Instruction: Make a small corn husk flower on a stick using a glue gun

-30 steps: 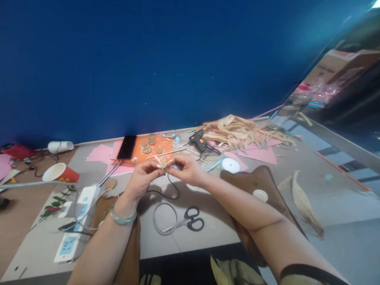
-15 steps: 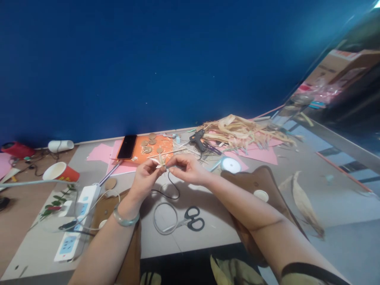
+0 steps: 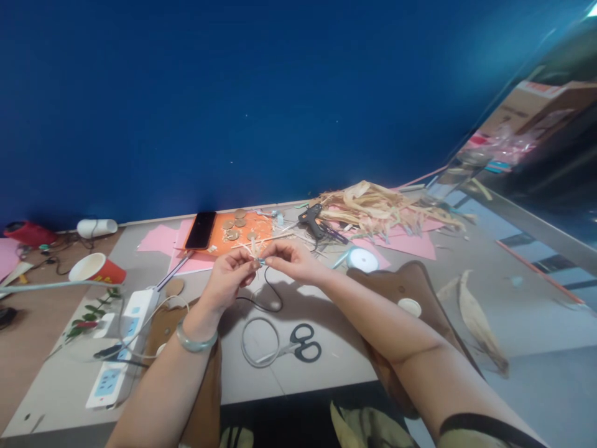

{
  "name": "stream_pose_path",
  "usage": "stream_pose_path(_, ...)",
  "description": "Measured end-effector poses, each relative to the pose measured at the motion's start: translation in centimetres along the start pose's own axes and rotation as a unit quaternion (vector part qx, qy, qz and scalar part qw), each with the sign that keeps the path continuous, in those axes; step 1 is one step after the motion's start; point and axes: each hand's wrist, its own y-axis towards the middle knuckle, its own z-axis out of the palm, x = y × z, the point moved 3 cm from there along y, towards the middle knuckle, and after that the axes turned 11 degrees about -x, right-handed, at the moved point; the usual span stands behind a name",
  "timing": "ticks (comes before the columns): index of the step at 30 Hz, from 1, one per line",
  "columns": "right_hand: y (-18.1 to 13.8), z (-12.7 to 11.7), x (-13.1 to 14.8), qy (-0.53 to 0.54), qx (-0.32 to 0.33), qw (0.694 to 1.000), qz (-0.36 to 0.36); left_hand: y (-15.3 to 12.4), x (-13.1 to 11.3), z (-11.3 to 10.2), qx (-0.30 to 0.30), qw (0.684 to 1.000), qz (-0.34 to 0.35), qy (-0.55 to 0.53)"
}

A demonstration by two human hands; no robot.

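Between my two hands, above the table's middle, is a small pale flower of dried corn husk (image 3: 254, 250), its petals pointing up and partly hidden by fingers. My left hand (image 3: 231, 275), with a bangle on its wrist, pinches the flower's base between thumb and fingers. From the other side my right hand (image 3: 295, 262) is closed in a pinch at the same base. A bit of light blue shows at the fingertips, too small to make out. Below the hands lie scissors (image 3: 305, 343) with dark handles and a round ring (image 3: 260, 342) over their blades.
Beyond the hands are a hot glue gun (image 3: 311, 221), a heap of corn husks (image 3: 373, 202), a ribbon roll (image 3: 362, 259) and a phone (image 3: 200, 230) on orange paper (image 3: 219, 244). A power strip (image 3: 124, 348) with cables and a paper cup (image 3: 97, 269) stand left.
The flower has sunk slightly deeper between my fingers. My right thumb and fingertips have closed in nearer to the left ones, and light blue now shows there.
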Motion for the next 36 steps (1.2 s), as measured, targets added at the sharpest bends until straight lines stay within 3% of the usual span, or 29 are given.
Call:
stream_pose_path(9,-0.1,0.3,0.0,-0.093,-0.089,0.991,-0.044,-0.1,-0.2,0.4,0.019,1.0,0.021,0.012)
stream_pose_path(14,0.1,0.2,-0.2,-0.053,-0.153,0.987,-0.01,-0.2,-0.3,0.4,-0.016,1.0,0.016,0.002)
stream_pose_path(21,0.1,0.4,-1.2,0.037,-0.131,0.987,0.089,-0.2,-0.4,0.5,-0.031,0.999,0.012,0.0)
stream_pose_path(29,0.0,0.4,-1.4,-0.048,-0.117,0.99,0.064,-0.8,-0.9,0.9,-0.032,0.999,0.011,0.02)
stream_pose_path(33,0.2,0.4,-1.2,0.007,-0.123,0.991,0.046,-0.7,-0.8,0.8,-0.033,0.999,0.009,0.018)
stream_pose_path(36,0.3,0.3,-1.5,0.035,-0.109,0.99,0.079,-0.5,-0.6,0.7,-0.035,0.999,0.011,0.018)
